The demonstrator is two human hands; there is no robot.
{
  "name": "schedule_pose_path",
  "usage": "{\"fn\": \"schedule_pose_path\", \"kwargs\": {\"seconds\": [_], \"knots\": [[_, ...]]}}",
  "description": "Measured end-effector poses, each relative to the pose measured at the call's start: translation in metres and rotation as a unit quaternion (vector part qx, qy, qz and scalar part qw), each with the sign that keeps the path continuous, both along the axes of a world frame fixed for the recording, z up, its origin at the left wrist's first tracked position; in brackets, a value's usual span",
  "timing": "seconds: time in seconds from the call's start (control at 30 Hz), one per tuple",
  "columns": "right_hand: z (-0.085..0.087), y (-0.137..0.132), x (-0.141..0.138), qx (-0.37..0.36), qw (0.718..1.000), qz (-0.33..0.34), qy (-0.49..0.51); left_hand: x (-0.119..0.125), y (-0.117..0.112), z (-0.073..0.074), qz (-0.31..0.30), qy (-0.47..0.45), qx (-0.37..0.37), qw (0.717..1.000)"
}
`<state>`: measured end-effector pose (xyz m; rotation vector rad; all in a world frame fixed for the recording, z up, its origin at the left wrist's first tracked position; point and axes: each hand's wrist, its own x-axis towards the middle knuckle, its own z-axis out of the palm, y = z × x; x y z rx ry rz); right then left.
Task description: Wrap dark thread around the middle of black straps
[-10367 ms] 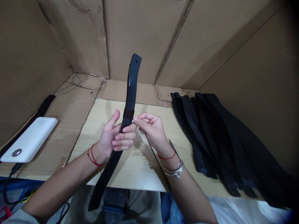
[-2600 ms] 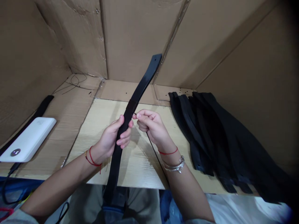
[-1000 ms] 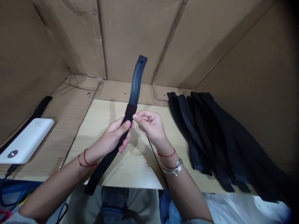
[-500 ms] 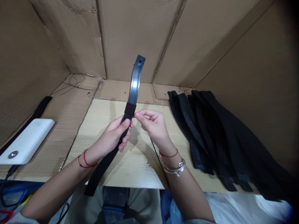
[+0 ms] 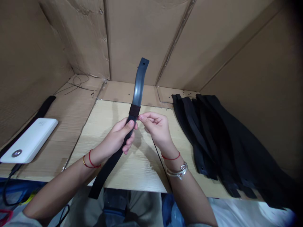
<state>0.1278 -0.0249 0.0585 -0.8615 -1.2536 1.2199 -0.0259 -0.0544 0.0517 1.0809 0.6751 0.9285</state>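
A long curved black strip [image 5: 140, 83] with a small hole near its upper end is held tilted over the table. Around its middle runs a band of dark brown cord [image 5: 134, 110], wound in close turns. My left hand [image 5: 121, 134] is wrapped round the strip just below this band, thumb on top. Beside the band's right lower edge, my right hand [image 5: 156, 126] pinches the cord between thumb and forefinger. From under that hand a dark length of the cord trails down past the wrist to the table's front edge.
On the right lies a pile of similar black strips [image 5: 213, 135]. A white power bank [image 5: 30, 138] with a cable rests at left, near another black strip [image 5: 44, 107]. Loose thin cord [image 5: 77, 82] lies in the back left corner. Cardboard walls [image 5: 142, 31] enclose the table [image 5: 94, 135].
The view has shifted slightly, so the strip and left hand appear a little further right. Both hands keep the same grip, and the cord band looks the same.
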Motion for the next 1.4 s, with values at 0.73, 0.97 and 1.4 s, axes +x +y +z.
{"fn": "schedule_pose_path", "kwargs": {"seconds": [0.73,0.97,1.4], "knots": [[-0.003,-0.011,0.000,-0.099,0.956,0.260,0.094,-0.003,-0.002,-0.022,-0.313,-0.340,-0.174,0.870],[-0.008,-0.007,-0.002,-0.088,0.963,0.230,0.107,-0.005,0.006,-0.022,-0.311,-0.287,-0.161,0.892],[-0.001,-0.005,0.000,-0.099,0.987,0.115,0.057,0.004,-0.001,-0.007,0.039,0.142,0.144,0.979]]}}
